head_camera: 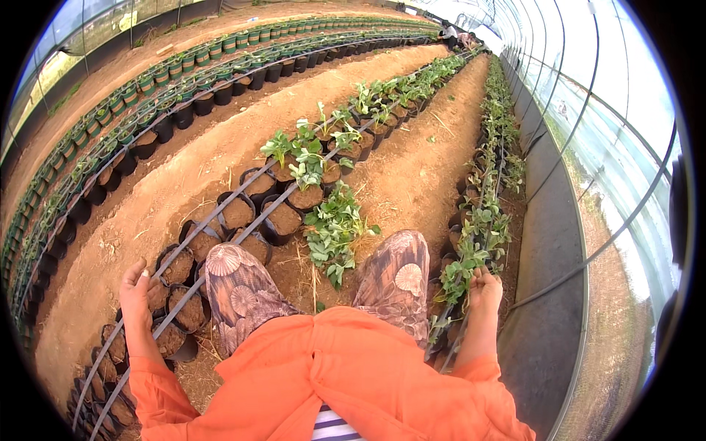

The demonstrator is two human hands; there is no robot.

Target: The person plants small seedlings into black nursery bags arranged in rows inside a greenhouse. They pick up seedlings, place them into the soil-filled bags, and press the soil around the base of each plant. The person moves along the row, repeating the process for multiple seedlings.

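At the left, my left hand (135,286) is raised beside the soil-filled black grow bags (178,264), fingers slightly curled and with nothing seen in it. My right hand (485,286) is at the leafy plants (465,270) of the right row, its fingertips bent against the leaves; whether they grip a leaf or stem is hidden. On the ground between my knees lies a pile of loose leafy seedlings (335,231), some with bare roots showing. Beyond the bare bags, young plants (306,160) stand in or on more bags. Two grey drip pipes (242,234) run over the bags.
Dirt paths (408,182) run between the rows. Rows of green pots (146,84) and black bags curve along the left. A dark plastic side wall (551,264) and metal hoops border the right. At the far end, people (449,34) crouch by the plants.
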